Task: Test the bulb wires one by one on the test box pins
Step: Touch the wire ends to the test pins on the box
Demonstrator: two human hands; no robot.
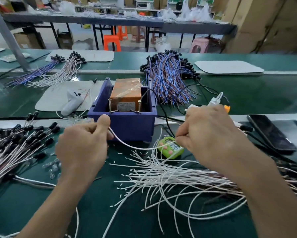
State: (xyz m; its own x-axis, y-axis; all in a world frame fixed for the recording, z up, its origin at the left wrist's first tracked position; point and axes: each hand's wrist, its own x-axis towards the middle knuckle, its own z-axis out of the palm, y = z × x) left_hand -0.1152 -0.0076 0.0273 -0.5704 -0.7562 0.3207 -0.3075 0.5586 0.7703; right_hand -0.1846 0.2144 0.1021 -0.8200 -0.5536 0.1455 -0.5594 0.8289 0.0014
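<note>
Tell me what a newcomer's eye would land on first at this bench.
Probably the blue test box at centre, with two upright screw pins before an orange block. In front, the left hand and right hand pinch one white wire sagging between them. A fan of loose white wires spreads lower right; a blue-and-brown bundle lies behind the box, to the right.

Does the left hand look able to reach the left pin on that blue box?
Probably yes. The left hand pinches a white wire in front of the test box, and the left pin stands bare above its front wall, nothing between.
</note>
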